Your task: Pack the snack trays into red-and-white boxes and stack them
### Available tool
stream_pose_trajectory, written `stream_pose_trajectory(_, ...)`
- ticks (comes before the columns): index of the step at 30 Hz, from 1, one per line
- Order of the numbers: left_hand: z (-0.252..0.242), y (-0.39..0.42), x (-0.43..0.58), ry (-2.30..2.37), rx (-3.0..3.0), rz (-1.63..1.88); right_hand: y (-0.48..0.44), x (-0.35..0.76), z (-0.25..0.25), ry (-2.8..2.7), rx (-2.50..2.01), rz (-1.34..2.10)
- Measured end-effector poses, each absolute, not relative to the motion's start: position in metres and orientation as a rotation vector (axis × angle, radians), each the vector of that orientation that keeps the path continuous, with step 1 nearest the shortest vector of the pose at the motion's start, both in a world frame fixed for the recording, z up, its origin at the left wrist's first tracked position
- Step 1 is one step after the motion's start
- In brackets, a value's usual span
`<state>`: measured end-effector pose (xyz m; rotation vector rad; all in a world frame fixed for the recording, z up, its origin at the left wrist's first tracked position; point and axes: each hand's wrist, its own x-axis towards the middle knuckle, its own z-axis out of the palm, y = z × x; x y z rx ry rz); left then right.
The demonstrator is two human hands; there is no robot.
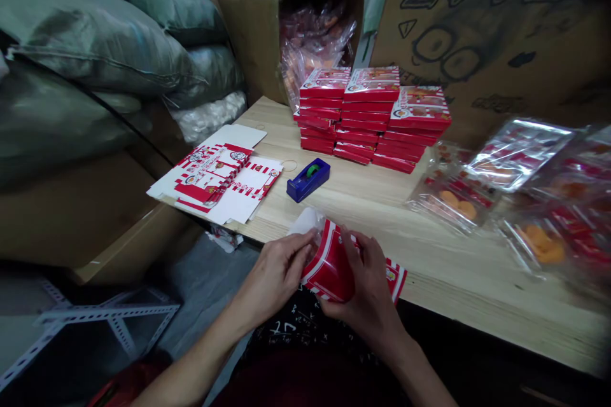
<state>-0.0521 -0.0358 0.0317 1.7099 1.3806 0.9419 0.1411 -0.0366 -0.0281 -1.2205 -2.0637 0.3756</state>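
Observation:
A red and white cardboard box (334, 270) is held at the table's front edge, with a white flap (305, 221) sticking out at its left end. My right hand (370, 289) is closed round the box, thumb and fingers on opposite sides. The fingers of my left hand (279, 270) pinch at the box's left end, beside some clear plastic; exactly what lies between the fingertips is partly hidden. Under my right hand shows another red and white printed piece (396, 276). Beyond my hands sits a blue tape dispenser (308, 179) with a green-cored roll.
Flat printed cartons (224, 178) lie at the table's left. Stacked red boxes (367, 117) stand at the back, before an open cardboard box (252, 32) of plastic packs. Clear packs (458, 197) with orange pieces cover the right side. Stuffed sacks (100, 38) are piled at left.

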Motion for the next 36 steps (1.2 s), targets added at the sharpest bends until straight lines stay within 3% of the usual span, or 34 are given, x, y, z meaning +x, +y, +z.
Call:
stream_pose_trajectory(6, 0.032, -0.042, -0.058, 1.177, 1.738, 0.866, -0.059, 0.134, -0.047, -1.933, -1.299, 0.363)
stream_pose_trajectory(10, 0.039, -0.057, -0.049, 1.371, 1.839, 1.125, -0.07, 0.128, -0.04, -1.738, -1.427, 0.344)
stream_pose_trajectory(13, 0.031, -0.069, -0.039, 1.357, 1.497, 1.189, -0.084, 0.128, -0.032, -1.542, -1.509, 0.353)
stream_pose_trajectory(15, 0.02, -0.073, -0.037, 1.185, 1.268, 1.064, -0.096, 0.135, -0.029, -1.387, -1.515, 0.495)
stream_pose_trajectory(20, -0.002, -0.068, -0.039, 0.969, 1.163, 0.728, -0.116, 0.17, -0.03, -0.864, -1.393, 1.211)
stream_pose_trajectory(23, -0.011, -0.07, -0.029, 0.948, 1.01, 0.754, -0.121, 0.176, -0.035, -0.588, -1.379, 1.495)
stream_pose_trajectory(36, -0.028, -0.084, 0.001, 1.204, 0.555, 0.921, -0.122, 0.164, -0.044, -0.406, -1.354, 1.544)
